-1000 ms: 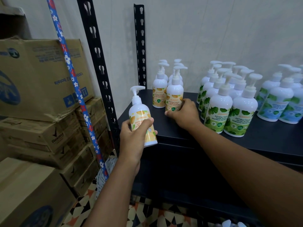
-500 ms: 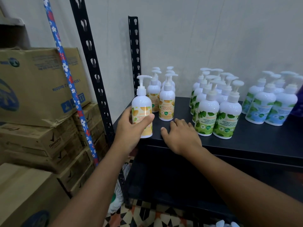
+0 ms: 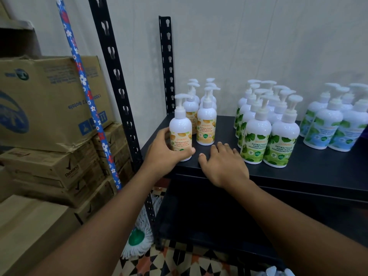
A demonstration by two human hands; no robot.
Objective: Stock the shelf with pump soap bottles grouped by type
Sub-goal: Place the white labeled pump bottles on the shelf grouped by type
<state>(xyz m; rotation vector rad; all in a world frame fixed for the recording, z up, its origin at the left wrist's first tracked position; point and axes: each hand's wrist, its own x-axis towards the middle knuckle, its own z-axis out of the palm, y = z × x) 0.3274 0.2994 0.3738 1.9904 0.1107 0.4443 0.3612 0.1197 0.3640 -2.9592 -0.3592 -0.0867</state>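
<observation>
— Fingers first: what is the left hand [image 3: 162, 154] doing?

— It is wrapped round the lower body of an orange-label pump bottle [image 3: 180, 129], thumb across the front near the base, the other fingers behind. The bottle stands upright at the front left corner of the black shelf [image 3: 310, 168]; whether its base rests fully on the shelf cannot be told, since the thumb covers it.

— And the right hand [image 3: 224, 163]?

— Flat and spread, palm down on the shelf's front edge, holding nothing. Its thumb tip lies just right of the held bottle's base, not touching it as far as can be seen.

— Where are the other orange-label bottles [image 3: 206, 124] from that grip?

— Directly behind and to the right of the left hand, in two short rows running back toward the wall. The nearest one stands just beyond the right hand's fingertips. About six pump heads show there; the back ones overlap, so the count is uncertain.

— Other kinds?

— Green-label bottles [image 3: 268, 138] stand right of the right hand, also in two rows, about eight; the front left one is just beside the little finger. Farther right, well apart from both hands, is a group of blue-and-green-label bottles [image 3: 328, 126], about five visible, cut by the frame edge.

— Left of the hands?

— A black slotted upright [image 3: 119, 92], a floral mop handle [image 3: 87, 90] and stacked cardboard boxes [image 3: 45, 104].
</observation>
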